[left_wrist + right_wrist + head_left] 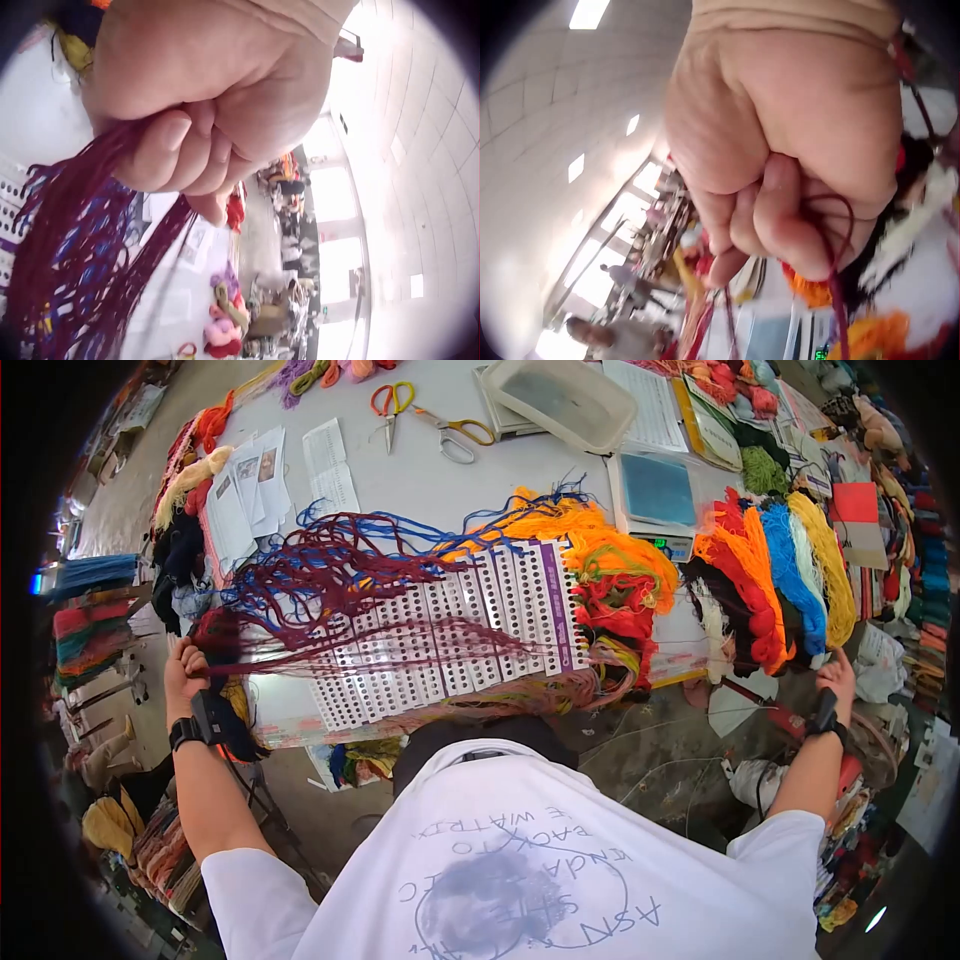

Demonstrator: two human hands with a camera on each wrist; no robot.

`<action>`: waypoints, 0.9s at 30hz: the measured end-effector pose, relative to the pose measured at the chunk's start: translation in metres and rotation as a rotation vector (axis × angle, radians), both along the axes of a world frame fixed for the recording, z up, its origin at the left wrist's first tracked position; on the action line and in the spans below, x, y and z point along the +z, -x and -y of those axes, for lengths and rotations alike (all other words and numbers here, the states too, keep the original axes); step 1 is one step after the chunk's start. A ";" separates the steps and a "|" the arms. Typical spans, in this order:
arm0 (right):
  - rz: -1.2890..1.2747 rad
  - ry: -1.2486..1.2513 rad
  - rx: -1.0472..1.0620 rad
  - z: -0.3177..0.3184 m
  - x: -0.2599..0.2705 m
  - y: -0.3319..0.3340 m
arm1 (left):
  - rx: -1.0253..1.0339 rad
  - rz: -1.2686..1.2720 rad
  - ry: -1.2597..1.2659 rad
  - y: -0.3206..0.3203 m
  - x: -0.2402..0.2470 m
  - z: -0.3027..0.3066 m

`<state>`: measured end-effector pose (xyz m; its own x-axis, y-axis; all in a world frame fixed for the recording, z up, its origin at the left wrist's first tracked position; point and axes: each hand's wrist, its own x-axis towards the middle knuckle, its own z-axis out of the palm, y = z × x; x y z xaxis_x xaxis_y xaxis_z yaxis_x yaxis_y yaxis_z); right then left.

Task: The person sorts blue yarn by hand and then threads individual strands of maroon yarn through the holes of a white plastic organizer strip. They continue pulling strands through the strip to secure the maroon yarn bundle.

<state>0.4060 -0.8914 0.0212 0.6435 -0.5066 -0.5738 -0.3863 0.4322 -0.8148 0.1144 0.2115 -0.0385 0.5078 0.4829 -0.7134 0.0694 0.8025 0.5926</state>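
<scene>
My left hand (186, 672), at the table's left edge, grips a bundle of maroon yarn (82, 187), its fingers curled round it in the left wrist view. Maroon strands stretch from that hand across white strips punched with rows of holes (545, 600). More maroon and blue yarn (290, 575) lies tangled over the strips. Far off at the right, my right hand (836, 676) is beside the yellow skein. Its curled fingers hold a thin maroon strand (838, 300), which loops out and hangs down in the right wrist view.
Orange yarn (600, 545) lies beyond the strips' right end. Blue skeins (795, 580) and others lie near the right edge. Two pairs of scissors (455, 432), a plastic tub (565, 405) and a scale (680, 547) stand farther back. Papers (250, 485) lie at back left.
</scene>
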 end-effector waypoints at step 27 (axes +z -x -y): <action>-0.089 0.561 1.036 -0.550 -0.255 0.019 | -0.974 -0.338 -0.442 -0.237 -0.192 0.426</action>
